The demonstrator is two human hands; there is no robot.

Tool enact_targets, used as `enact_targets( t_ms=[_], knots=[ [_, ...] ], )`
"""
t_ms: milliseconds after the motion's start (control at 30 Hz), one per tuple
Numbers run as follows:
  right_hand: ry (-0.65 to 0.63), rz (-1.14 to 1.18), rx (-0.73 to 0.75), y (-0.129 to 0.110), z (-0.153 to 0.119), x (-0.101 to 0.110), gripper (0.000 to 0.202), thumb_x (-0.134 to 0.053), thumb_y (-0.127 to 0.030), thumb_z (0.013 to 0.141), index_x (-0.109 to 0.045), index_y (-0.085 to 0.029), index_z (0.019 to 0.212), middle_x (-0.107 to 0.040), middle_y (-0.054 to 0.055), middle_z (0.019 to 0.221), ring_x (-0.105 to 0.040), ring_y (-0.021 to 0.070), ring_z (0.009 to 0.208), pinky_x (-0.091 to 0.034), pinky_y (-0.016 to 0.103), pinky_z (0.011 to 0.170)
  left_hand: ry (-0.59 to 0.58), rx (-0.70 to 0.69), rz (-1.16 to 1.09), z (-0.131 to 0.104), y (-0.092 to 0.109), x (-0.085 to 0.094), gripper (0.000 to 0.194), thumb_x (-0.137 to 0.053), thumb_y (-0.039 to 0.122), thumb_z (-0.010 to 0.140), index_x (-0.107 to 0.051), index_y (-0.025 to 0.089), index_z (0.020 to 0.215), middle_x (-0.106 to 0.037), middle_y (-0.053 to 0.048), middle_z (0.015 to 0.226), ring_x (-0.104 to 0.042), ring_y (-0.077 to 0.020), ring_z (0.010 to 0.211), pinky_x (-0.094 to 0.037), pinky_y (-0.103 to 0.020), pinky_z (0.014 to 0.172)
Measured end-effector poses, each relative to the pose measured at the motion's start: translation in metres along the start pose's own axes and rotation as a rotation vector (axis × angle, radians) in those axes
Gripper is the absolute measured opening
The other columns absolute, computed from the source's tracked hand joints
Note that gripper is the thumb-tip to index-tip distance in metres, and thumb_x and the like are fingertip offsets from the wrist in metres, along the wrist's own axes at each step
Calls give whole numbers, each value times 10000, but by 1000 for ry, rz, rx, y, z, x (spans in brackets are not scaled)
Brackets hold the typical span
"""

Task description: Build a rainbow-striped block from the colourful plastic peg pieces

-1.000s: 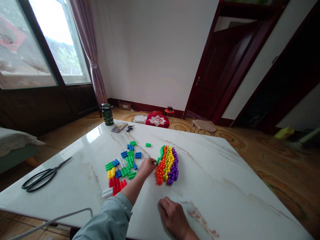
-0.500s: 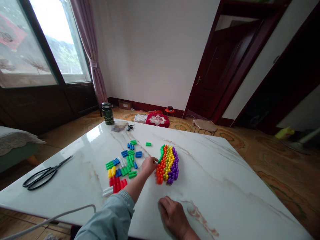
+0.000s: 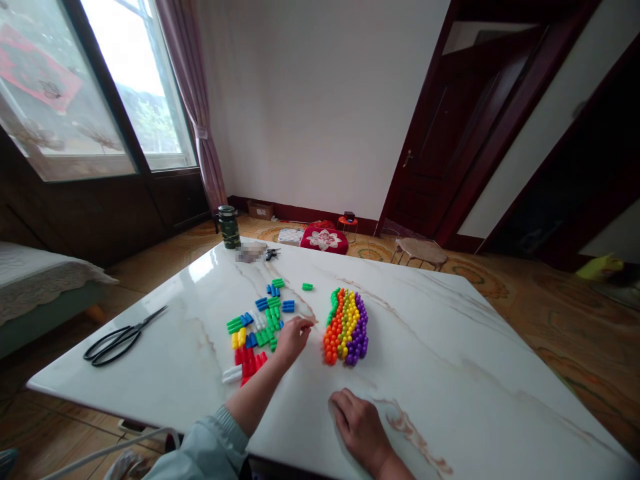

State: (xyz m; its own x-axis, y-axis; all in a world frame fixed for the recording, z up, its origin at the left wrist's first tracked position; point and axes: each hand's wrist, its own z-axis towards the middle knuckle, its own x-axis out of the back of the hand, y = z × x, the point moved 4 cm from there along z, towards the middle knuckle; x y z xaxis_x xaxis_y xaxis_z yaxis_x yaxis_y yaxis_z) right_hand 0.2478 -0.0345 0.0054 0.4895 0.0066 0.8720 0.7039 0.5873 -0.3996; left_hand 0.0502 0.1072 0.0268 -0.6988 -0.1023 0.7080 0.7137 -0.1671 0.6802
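Note:
My left hand [image 3: 294, 341] hovers over the white tabletop between two groups of coloured pieces. Its fingers are drawn together; anything between the tips is too small to make out. To its right lies a block of bead strands [image 3: 347, 327] in green, orange, yellow and purple, the hand apart from it. On the other side, loose plastic tube-shaped pieces [image 3: 263, 337] in green, blue, white, yellow and red lie partly behind the hand. My right hand [image 3: 361, 427] rests on the table near the front, fingers curled and closed, with nothing visible in it.
Black-handled scissors [image 3: 117, 341] lie at the left of the marble-patterned table [image 3: 450, 373]. A dark green flask [image 3: 229, 228] stands at the far corner beside a blurred item and small black pliers-like tool [image 3: 273, 254]. A single green piece [image 3: 307, 287] lies apart.
My left hand has drawn back leftward from the green edge of the beads toward the loose pieces. The view has shifted slightly; my right hand stays resting on the table.

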Motion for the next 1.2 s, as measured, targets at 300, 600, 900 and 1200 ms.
enact_targets(
  t_ms=[300,600,900,1200],
  knots=[
    [47,-28,14,0,0,-1,210,-395,-152,913,-574,-223,994,-648,45,909,-651,171,783,-481,258,716,117,14,345,-10,-48,64,424,-557,219,847,-579,223,1270,-559,-99,1307,-514,-255,1199,-394,-371,1024],
    [8,-21,-7,-3,2,3,194,-403,-157,909,-570,-219,985,-633,31,886,-640,162,785,-467,248,711,-78,91,456,17,-57,59,460,-597,101,694,-694,297,1099,-513,-51,1354,-534,-267,1143,-433,-340,941],
    [-15,-5,-47,-1,3,3,181,-414,-144,885,-564,-218,954,-617,23,877,-619,155,790,-438,236,711,-27,161,513,21,-47,60,178,-542,187,807,-672,206,927,-585,-74,1100,-561,-233,971,-445,-307,833],
    [-55,-16,-85,-1,3,1,170,-421,-141,872,-561,-212,935,-612,21,879,-609,161,805,-415,237,708,-14,111,473,35,-57,58,434,-390,37,841,-527,154,1235,-635,-129,1091,-628,-224,967,-449,-324,860]
  ],
)
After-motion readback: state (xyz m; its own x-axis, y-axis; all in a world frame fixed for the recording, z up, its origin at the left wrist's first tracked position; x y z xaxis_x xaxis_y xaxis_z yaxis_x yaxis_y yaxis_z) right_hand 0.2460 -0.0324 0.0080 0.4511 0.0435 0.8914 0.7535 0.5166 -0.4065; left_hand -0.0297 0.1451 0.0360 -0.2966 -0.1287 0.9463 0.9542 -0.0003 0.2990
